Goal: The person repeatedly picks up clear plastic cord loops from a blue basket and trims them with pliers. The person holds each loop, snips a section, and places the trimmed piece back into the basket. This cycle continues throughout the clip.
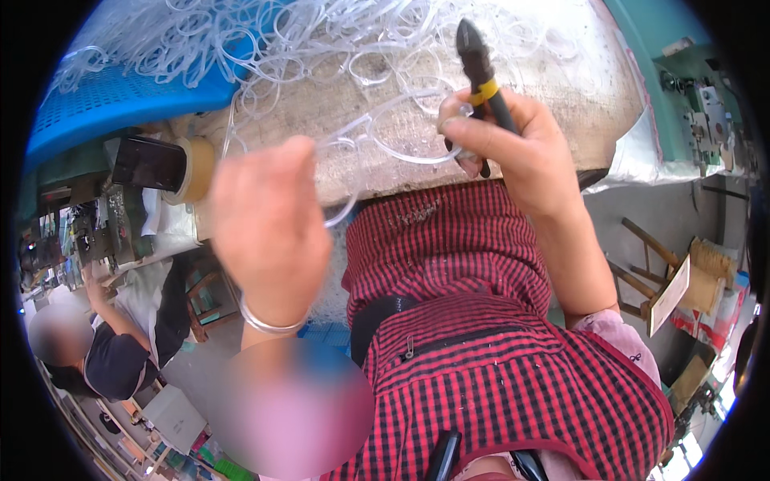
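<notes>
My right hand [525, 152] is closed around the cutting pliers [475, 52], which have dark jaws pointing away from me and dark handles with yellow bands. Between its thumb and fingers it also pinches the edge of a clear plastic eyeglass frame [413, 160]. That frame stretches leftward over the table edge toward my left hand [269, 224]. Motion smears the left hand; its fingers look curled beside the frame, but whether they grip it is unclear. A big heap of similar clear frames [321, 40] spreads over the worktable [561, 120] beyond both hands.
A blue perforated basket [144, 104] stands at the left under part of the heap. Near it, a dark phone [149, 163] leans on a tape roll [192, 170]. Green machinery [698, 112] is at the right, a wooden chair [682, 280] behind. Another person [120, 345] sits at the left.
</notes>
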The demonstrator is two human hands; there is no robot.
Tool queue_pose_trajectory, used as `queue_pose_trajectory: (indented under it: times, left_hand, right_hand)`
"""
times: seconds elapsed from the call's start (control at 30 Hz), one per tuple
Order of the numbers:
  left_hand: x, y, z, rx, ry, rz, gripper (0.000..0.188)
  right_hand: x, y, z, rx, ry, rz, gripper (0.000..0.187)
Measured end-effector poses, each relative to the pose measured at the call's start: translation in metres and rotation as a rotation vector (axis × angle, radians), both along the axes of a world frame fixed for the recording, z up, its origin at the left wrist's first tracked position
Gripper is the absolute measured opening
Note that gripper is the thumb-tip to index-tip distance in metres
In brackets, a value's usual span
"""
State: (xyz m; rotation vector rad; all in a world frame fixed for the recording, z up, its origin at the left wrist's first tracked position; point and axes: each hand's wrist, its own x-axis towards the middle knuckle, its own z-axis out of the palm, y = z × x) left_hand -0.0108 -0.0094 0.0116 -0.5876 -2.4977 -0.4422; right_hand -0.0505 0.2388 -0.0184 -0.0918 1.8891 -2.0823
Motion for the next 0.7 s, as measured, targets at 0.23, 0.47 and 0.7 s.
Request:
queue_pose_trajectory:
  times: [0.23,0.47,0.7]
  left_hand:
    - [-0.008,0.06,-0.028,1.387,-0.221,-0.388,0.066]
    - [-0.016,0.011,-0.043,2.165,-1.142,-0.826,0.078]
    - [-0.008,0.017,-0.041,2.134,-1.218,-0.541,0.08]
  right_hand:
    - [0.048,-0.051,-0.014,-0.563,-0.508,-0.021,0.017]
    - [0.055,0.001,-0.022,0.657,0.833,0.093,0.05]
    - [0.043,0.006,-0.001,0.896,1.162,0.281,0.054]
